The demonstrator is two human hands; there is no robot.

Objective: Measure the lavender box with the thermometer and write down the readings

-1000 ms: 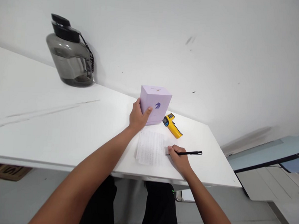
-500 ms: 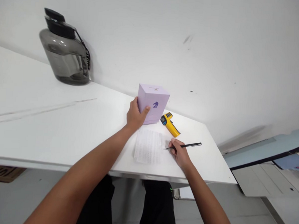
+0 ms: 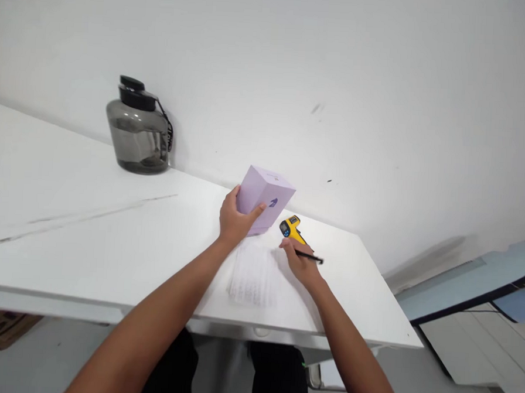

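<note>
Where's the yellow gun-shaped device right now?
In the head view, just right of centre, the yellow gun-shaped device lies on the white table, right of the purple box, partly hidden by the right hand.

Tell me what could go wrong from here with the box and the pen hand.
The left hand alone grips the lilac box, which is tilted, so it might slip onto the printed paper.
The right hand, holding a black pen, overlaps the yellow handheld device in view and might nudge it.
</note>
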